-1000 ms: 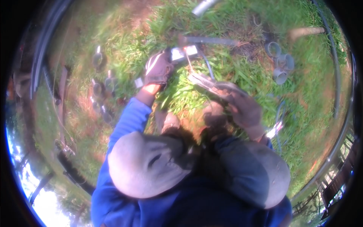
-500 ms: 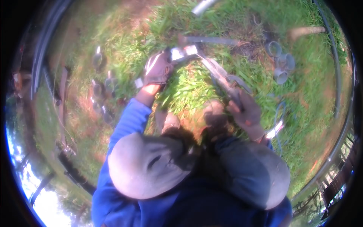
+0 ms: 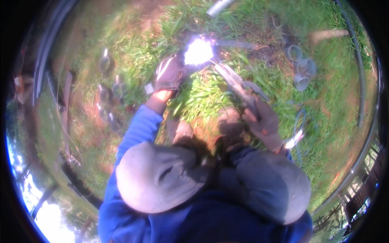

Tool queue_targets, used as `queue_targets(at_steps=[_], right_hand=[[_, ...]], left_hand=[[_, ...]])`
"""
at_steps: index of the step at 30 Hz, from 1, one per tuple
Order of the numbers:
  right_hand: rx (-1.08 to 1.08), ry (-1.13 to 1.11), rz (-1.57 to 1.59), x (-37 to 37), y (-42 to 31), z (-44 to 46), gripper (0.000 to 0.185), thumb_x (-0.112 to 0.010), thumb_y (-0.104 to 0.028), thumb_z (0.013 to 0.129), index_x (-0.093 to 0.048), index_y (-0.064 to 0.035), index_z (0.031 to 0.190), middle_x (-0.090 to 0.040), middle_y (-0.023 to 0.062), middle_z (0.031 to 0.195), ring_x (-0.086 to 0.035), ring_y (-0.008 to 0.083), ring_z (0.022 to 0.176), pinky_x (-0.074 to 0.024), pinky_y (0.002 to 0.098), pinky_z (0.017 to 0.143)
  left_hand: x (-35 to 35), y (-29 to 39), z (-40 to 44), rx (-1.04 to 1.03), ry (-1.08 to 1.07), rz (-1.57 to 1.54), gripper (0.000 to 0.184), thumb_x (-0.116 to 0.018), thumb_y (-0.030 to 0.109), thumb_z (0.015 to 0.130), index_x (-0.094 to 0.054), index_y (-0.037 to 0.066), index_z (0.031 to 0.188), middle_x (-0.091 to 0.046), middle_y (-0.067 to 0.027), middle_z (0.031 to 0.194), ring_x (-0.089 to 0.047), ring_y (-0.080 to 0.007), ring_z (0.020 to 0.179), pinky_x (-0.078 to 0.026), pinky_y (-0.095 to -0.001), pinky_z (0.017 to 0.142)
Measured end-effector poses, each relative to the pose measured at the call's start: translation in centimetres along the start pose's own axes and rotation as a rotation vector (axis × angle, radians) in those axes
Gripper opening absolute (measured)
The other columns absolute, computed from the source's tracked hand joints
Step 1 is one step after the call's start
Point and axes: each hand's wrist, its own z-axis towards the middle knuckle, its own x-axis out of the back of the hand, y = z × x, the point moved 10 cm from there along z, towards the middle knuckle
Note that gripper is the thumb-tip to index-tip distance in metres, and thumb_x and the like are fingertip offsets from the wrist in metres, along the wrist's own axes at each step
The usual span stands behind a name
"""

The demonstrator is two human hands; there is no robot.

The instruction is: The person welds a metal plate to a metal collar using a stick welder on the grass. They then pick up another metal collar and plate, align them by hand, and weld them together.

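Note:
A blinding white-violet arc (image 3: pixel 199 52) glares at the upper middle and hides the metal piece there. Gloved, my left hand (image 3: pixel 170 73) is closed at the left edge of the glare, round the piece lost in the light. My right hand (image 3: pixel 263 123), also gloved, is wrapped round the handle of a welding electrode holder (image 3: pixel 237 83). The holder slants up and left, and its tip ends at the lower right edge of the arc. Behind the glare, a grey metal bar (image 3: pixel 237 44) lies on the grass, reaching right.
Short pipe pieces (image 3: pixel 300 67) stand in a group at the right, and several more rings (image 3: pixel 104 95) lie at the left. A pale pipe (image 3: pixel 219 7) lies at the top, a wooden handle (image 3: pixel 330 35) at the upper right. Both boots (image 3: pixel 231 121) are below the hands.
The holder has swung up and left-pointing toward the metal piece with my right hand's turn. A bright arc now burns where the shiny metal was visible. My left hand has stayed put.

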Motion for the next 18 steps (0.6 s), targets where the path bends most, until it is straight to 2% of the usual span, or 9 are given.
queue_targets(at_steps=[2,7,8,10,12,13,14,18], right_hand=[[-0.007,-0.006,0.017,0.0,0.0,0.0,0.067,-0.096,-0.021,0.097,-0.072,-0.0083,0.158,-0.081,0.0213,0.120,-0.082,0.0463,0.100,-0.0670,0.0511,0.085],[-0.008,-0.004,-0.003,-0.1,-0.4,0.2,0.067,-0.096,-0.021,0.096,-0.072,-0.0097,0.158,-0.082,0.0205,0.120,-0.083,0.0461,0.101,-0.0673,0.0511,0.085],[-0.028,-0.027,0.093,-0.6,0.2,0.2,0.047,-0.080,-0.019,0.111,-0.070,-0.0059,0.155,-0.074,0.0123,0.117,-0.071,0.0303,0.093,-0.0595,0.0424,0.080],[-0.049,-0.049,0.189,-0.8,0.1,0.2,0.030,-0.064,-0.017,0.127,-0.067,-0.0021,0.152,-0.065,0.0042,0.113,-0.058,0.0144,0.085,-0.0517,0.0337,0.075],[0.068,-0.005,0.058,0.3,-2.3,0.1,0.033,-0.068,-0.009,0.122,-0.068,-0.0031,0.154,-0.066,0.0037,0.111,-0.061,0.0139,0.084,-0.0541,0.0335,0.073],[0.126,0.018,-0.008,0.9,-3.8,0.1,0.036,-0.070,-0.005,0.120,-0.068,-0.0036,0.155,-0.066,0.0035,0.111,-0.062,0.0137,0.083,-0.0553,0.0334,0.072],[0.167,0.041,-0.058,1.3,-5.0,0.2,0.038,-0.072,-0.006,0.118,-0.069,-0.0041,0.156,-0.067,0.0047,0.111,-0.064,0.0161,0.085,-0.0562,0.0347,0.073],[0.132,0.035,-0.080,1.1,-4.4,0.3,0.047,-0.080,-0.012,0.111,-0.070,-0.0061,0.157,-0.072,0.0098,0.115,-0.070,0.0261,0.090,-0.0598,0.0400,0.077]], left_hand=[[0.0,0.0,0.0,0.013,-0.024,0.032,0.036,-0.059,0.020,0.116,-0.072,0.009,0.148,-0.074,-0.0107,0.093,-0.071,-0.0237,0.073,-0.061,-0.0454,0.067],[0.2,0.1,0.0,-0.047,0.032,0.045,0.035,-0.062,0.017,0.115,-0.072,0.008,0.147,-0.074,-0.0125,0.093,-0.071,-0.0250,0.074,-0.061,-0.0469,0.069],[0.4,0.4,-0.1,-0.069,0.045,0.060,0.035,-0.062,0.016,0.115,-0.072,0.008,0.147,-0.074,-0.0128,0.093,-0.071,-0.0250,0.075,-0.061,-0.0466,0.070],[0.4,0.3,-0.1,-0.049,0.021,0.051,0.034,-0.062,0.016,0.115,-0.073,0.007,0.146,-0.074,-0.0125,0.093,-0.071,-0.0248,0.074,-0.061,-0.0462,0.069],[0.3,0.2,0.0,-0.030,-0.003,0.042,0.033,-0.062,0.016,0.115,-0.074,0.006,0.144,-0.074,-0.0122,0.093,-0.070,-0.0247,0.073,-0.061,-0.0458,0.068],[0.2,-0.5,0.0,0.040,-0.031,-0.052,0.039,-0.075,0.030,0.110,-0.079,0.006,0.139,-0.080,-0.0150,0.100,-0.075,-0.0299,0.082,-0.062,-0.0465,0.076],[-0.1,-1.1,0.0,0.110,-0.058,-0.147,0.050,-0.087,0.044,0.104,-0.084,0.005,0.135,-0.086,-0.0178,0.107,-0.080,-0.0351,0.091,-0.063,-0.0472,0.083],[-2.0,-3.3,0.9,-0.027,0.043,-0.295,0.054,-0.086,0.047,0.105,-0.082,0.006,0.140,-0.086,-0.0169,0.106,-0.081,-0.0330,0.091,-0.063,-0.0463,0.084]])
